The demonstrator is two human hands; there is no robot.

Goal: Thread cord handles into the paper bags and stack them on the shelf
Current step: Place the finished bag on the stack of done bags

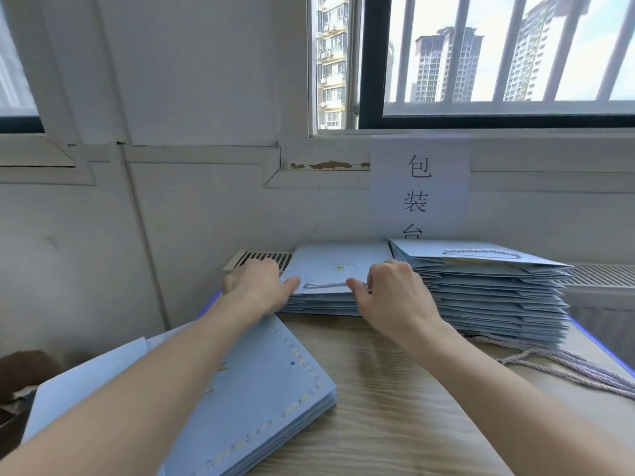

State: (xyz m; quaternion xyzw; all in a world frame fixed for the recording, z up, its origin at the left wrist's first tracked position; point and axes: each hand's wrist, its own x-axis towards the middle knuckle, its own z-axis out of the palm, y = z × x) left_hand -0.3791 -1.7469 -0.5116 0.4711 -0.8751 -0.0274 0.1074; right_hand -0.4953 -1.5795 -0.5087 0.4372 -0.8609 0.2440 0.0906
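A low stack of flat light-blue paper bags (338, 266) lies against the far wall; the top bag has a pale cord handle (324, 285) along its near edge. My left hand (257, 286) rests on the stack's left end, thumb on the top bag's near edge. My right hand (395, 290) sits at the right end of the same bag, fingers curled, thumb beside the cord handle. A taller stack of bags with handles (488, 290) stands just to the right.
Under my left forearm lies a pile of flat bags without handles (268, 389) on the wooden table (395, 407). Loose lilac cords (567, 369) lie at the right. A paper sign (419, 190) hangs on the wall below the window.
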